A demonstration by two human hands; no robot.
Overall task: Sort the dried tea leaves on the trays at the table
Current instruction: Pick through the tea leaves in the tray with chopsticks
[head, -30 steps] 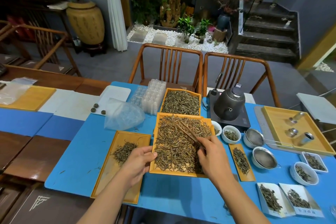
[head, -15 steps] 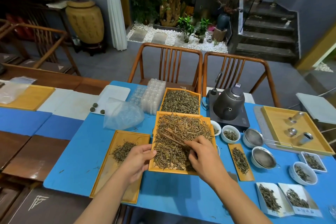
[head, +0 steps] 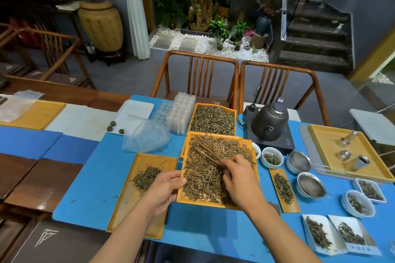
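Observation:
A yellow middle tray [head: 218, 203] full of dried tea leaves [head: 205, 174] lies on the blue table. My left hand [head: 165, 188] grips its left edge. My right hand [head: 238, 175] holds wooden tweezers [head: 208, 154] whose tips rest in the leaves near the tray's upper left. To the left lies a long yellow tray [head: 132, 209] with a small pile of leaves [head: 145, 178]. Behind the middle tray, a third tray [head: 213, 120] holds darker leaves.
A dark kettle [head: 269, 121] on its base stands at the back right. Small bowls [head: 271, 157], strainers [head: 311, 184], a narrow tray [head: 284, 191] and dishes of tea fill the right side. A clear plastic bag [head: 145, 134] and stacked clear containers [head: 181, 113] lie back left. Two chairs [head: 198, 74] stand behind.
My right hand has swung the tweezers leftward across the leaves. The middle tray has shifted slightly under my left hand's grip.

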